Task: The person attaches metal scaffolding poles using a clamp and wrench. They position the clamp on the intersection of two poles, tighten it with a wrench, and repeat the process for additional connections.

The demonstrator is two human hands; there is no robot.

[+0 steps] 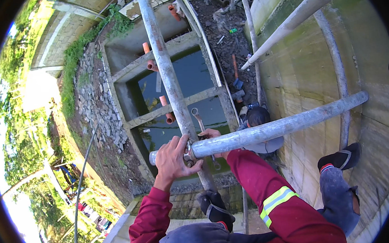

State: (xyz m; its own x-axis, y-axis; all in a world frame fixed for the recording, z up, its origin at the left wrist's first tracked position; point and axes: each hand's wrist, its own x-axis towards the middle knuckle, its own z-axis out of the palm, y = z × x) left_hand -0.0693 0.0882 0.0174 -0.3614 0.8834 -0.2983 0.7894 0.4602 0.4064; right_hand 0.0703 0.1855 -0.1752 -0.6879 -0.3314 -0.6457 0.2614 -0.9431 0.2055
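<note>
My left hand (172, 158) is wrapped around a scaffold clamp (189, 154) where two grey metal pipes cross. Its thumb lies below the clamp bolt, and the fingers reach over to the steep pipe (166, 74). Partly hidden behind the level pipe (267, 131), my right hand (210, 134) is closed on a ring spanner (198, 120). One ring end of the spanner shows above the level pipe, the other below it. The spanner's middle is covered by the pipe and hand. Both my forearms are in dark red sleeves, the right with a reflective band.
Far below lies a concrete tank (175, 102) of dark water with orange pipe stubs (170, 117). A person (258, 117) is below the level pipe. More scaffold poles (296, 22) lean along the wall (299, 78) at right. My feet, in dark footwear (341, 157), rest on poles.
</note>
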